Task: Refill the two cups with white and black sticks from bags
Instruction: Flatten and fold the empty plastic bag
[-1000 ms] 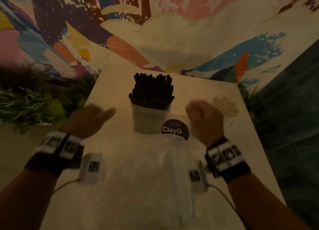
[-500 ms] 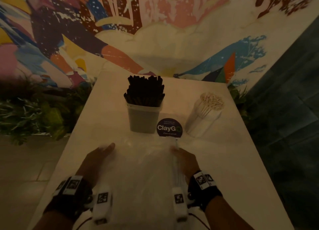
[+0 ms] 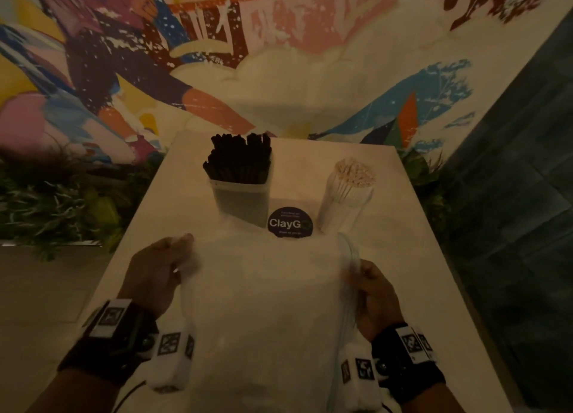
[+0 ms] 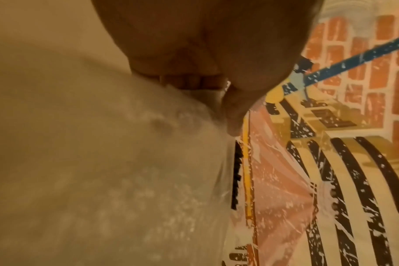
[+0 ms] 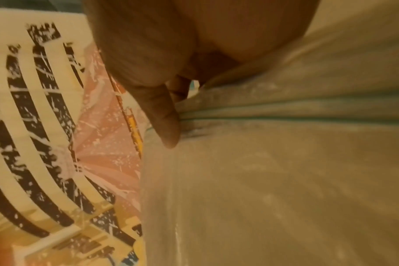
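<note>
On the desk, left hand and right hand each pinch the bag between them; lift evenly, clear of the cups beyond.

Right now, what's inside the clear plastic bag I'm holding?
The clear plastic bag looks empty: only the pale table shows through it. The left hand and right hand grip its side edges; the bottom end runs out of view.

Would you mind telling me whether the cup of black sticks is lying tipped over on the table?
No, the cup of black sticks stands upright on the table, its sticks pointing up, beside the round ClayGo sticker.
</note>
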`<state>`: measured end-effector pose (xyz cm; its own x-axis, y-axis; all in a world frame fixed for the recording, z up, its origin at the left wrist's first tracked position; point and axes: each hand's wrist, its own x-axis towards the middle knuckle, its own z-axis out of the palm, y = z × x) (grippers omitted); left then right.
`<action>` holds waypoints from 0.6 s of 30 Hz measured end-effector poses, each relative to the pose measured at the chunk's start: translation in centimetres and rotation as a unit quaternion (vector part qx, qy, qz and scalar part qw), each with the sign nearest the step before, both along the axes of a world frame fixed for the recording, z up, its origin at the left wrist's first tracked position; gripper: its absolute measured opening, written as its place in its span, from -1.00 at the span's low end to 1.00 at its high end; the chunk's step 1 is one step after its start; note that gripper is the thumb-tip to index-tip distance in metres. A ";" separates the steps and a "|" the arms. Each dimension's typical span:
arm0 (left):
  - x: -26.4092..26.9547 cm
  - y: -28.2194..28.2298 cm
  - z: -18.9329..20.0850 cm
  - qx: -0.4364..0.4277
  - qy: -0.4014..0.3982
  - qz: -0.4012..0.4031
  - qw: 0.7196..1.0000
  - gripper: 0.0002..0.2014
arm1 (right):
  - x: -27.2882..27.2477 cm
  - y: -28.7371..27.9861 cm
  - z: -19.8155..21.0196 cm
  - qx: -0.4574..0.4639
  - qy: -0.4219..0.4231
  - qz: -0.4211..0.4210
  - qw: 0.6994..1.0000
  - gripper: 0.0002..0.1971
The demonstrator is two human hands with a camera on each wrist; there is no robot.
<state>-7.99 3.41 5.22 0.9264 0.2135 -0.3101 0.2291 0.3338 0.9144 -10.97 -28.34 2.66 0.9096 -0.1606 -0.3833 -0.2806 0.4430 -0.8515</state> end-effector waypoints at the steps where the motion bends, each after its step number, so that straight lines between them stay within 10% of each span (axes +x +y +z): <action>1: -0.1 -0.7 0.2 0.009 -0.008 -0.013 1.000 -0.86 | -0.4 -0.5 0.2 0.016 -0.005 0.003 1.000 -0.89; 9: -1.1 -6.3 0.6 0.080 -0.008 -0.237 0.968 -0.35 | -2.2 -5.5 0.5 0.081 -0.007 0.103 0.991 -0.39; 15: -1.0 -9.5 1.4 0.114 -0.007 -0.063 0.991 -0.89 | -2.8 -8.7 0.9 0.109 -0.025 0.038 0.993 -0.38; 18: -1.4 -9.6 1.8 0.131 -0.013 0.012 0.991 -0.91 | -3.4 -9.4 0.9 0.094 0.003 -0.049 0.994 -0.82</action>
<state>-9.35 -6.17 7.06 0.9271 0.3065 -0.2159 0.1982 0.0883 0.9762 -14.37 -37.71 3.53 0.8907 -0.1726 -0.4206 -0.2337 0.6198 -0.7492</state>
